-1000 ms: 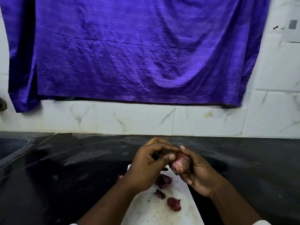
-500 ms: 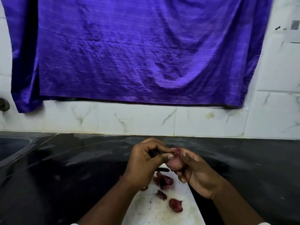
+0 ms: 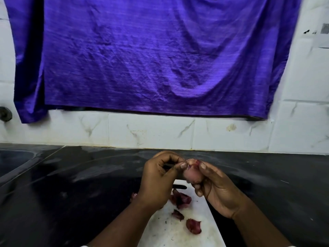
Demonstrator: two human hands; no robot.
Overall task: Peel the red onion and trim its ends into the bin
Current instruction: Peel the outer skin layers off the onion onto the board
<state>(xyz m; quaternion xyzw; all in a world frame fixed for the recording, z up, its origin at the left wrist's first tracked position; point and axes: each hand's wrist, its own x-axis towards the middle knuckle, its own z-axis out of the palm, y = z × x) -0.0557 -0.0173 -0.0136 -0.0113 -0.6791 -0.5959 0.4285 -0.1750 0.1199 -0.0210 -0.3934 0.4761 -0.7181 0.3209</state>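
Observation:
A small red onion (image 3: 192, 173), mostly bare and pale pink, is held above the white cutting board (image 3: 178, 232). My right hand (image 3: 219, 191) grips it from the right, fingers curled round it. My left hand (image 3: 158, 180) pinches a bit of skin at the onion's top between thumb and fingers. A thin dark object, possibly a knife, shows inside my left hand; I cannot tell what it is. Several loose purple skin pieces (image 3: 180, 199) lie on the board below the hands. No bin is in view.
The board lies on a black stone counter (image 3: 71, 184). A sink basin (image 3: 12, 161) is at the far left. White marble tiles (image 3: 151, 131) and a hanging purple cloth (image 3: 142, 56) back the counter.
Both hands have risen slightly. The onion has turned in my right hand, and my left thumb and fingers have moved up to its top end.

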